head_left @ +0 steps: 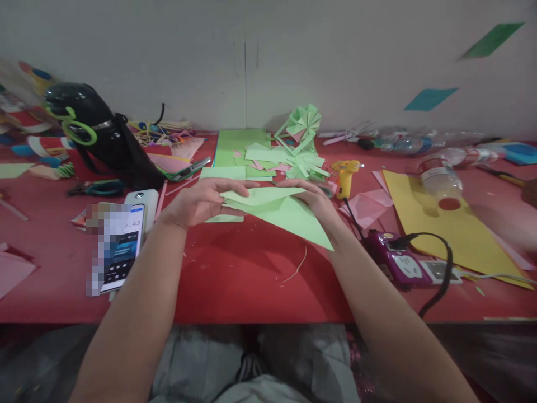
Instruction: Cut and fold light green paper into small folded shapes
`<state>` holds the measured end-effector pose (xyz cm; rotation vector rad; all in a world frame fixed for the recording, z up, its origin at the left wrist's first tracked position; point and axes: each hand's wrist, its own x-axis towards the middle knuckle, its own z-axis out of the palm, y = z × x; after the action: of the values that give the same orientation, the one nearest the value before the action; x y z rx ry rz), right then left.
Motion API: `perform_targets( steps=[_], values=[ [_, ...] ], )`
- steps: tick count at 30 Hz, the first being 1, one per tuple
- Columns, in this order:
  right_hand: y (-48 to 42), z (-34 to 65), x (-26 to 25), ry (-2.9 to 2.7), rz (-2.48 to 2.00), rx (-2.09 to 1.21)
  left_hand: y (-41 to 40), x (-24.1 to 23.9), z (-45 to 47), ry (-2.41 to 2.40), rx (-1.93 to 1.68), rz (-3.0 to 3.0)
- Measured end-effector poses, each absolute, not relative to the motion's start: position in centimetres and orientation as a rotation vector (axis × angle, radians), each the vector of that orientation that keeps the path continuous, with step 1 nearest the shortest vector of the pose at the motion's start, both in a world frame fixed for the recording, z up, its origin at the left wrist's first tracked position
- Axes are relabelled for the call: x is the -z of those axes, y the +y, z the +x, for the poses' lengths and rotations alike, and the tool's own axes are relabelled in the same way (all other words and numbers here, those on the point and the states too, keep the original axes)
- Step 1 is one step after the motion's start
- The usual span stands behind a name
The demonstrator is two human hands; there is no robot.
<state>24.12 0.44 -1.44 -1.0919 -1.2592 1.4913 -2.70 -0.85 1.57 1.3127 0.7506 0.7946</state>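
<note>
A sheet of light green paper (285, 214) is held up above the red table, partly folded over along its far side. My left hand (205, 198) grips its left end, thumb on top and fingers beneath. At the right, my right hand (312, 196) is closed around the far edge, its fingertips mostly hidden behind the paper. More light green paper (224, 219) lies flat under and behind my left hand. Just beyond my hands are green paper scraps (268, 154) and a folded green paper piece with a pleated round top (305, 122).
A yellow glue gun (346, 176) stands right of my right hand, near a purple power strip (392, 263) with cables. Yellow paper (461, 224) and plastic bottles (440, 176) lie farther right. Left are a phone (128, 246), a black bottle (100, 134) and a box cutter (195, 167).
</note>
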Motion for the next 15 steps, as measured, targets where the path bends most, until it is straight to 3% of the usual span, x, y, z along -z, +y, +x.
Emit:
perform_targets(
  steps=[10,15],
  values=[
    [-0.5,23.6,1.5,-1.511,-0.972,-1.749,-1.0,-0.3,0.3,0.965,-0.492,1.388],
    [0.3,23.4,2.4,-1.407,-1.063,-1.689,-0.7,0.2,0.6,0.929,-0.511,1.280]
  ],
)
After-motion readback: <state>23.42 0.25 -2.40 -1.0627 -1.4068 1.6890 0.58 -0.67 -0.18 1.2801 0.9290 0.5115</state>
